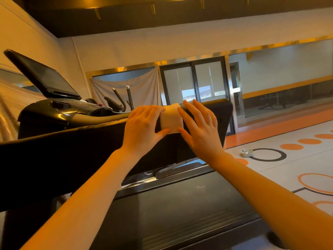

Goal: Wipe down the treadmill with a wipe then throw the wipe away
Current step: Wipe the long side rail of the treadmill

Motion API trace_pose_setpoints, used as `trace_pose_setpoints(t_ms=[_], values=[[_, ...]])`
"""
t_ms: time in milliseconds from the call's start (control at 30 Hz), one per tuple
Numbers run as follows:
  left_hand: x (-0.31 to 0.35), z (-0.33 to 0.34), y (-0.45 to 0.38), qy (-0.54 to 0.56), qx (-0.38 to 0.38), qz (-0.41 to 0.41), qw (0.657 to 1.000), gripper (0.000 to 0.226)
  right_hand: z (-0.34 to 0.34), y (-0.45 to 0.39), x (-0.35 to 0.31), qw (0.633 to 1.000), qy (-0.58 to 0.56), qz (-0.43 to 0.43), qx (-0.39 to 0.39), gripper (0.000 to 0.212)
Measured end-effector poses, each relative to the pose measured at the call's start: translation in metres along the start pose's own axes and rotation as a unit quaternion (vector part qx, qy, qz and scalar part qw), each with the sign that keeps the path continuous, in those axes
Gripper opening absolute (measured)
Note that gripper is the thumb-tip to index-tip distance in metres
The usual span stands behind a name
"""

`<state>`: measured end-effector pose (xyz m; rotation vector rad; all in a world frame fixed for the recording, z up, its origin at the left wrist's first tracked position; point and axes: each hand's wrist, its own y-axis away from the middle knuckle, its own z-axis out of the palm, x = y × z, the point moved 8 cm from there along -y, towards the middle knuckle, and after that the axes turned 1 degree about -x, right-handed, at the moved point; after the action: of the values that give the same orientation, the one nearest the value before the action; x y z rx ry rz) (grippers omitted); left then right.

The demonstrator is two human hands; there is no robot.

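A folded white wipe (171, 119) lies draped over the black right handrail (212, 107) of the treadmill. My left hand (142, 127) pinches the wipe's left edge between thumb and fingers. My right hand (200, 127) touches the wipe's right edge with its fingers spread and straight. The treadmill's console (59, 112) with a tilted dark screen (46, 78) stands at the left. Its dark belt (180, 210) runs below my forearms.
A small white tray (246, 152) sits on the floor to the right, beside a black ring marking. Orange dots and rings mark the pale floor (288, 170). Other exercise machine handles (122, 98) stand behind the console. A mirror wall and sliding doors (194, 82) are ahead.
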<state>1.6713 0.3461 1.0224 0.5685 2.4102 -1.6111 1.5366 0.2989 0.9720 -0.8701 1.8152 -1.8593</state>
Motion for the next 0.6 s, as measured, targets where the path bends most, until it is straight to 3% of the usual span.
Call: trace_pose_setpoints(t_ms=[167,333,500,600], values=[[-0.001,0.000,0.005,-0.004,-0.005,0.026,1.000,0.061,0.015,-0.008,-0.014,0.996,-0.022,-0.083,-0.022,0.061],[-0.017,0.002,0.036,-0.154,0.023,0.019,0.988,0.064,0.019,-0.002,-0.011,0.997,0.014,-0.076,-0.022,0.077],[-0.017,0.005,0.043,-0.201,0.058,0.037,0.977,0.067,0.020,0.006,-0.015,0.996,0.017,-0.089,-0.013,0.056],[-0.016,0.004,0.044,-0.200,0.065,0.039,0.977,0.065,0.021,0.015,-0.017,0.997,0.015,-0.078,-0.008,0.054]])
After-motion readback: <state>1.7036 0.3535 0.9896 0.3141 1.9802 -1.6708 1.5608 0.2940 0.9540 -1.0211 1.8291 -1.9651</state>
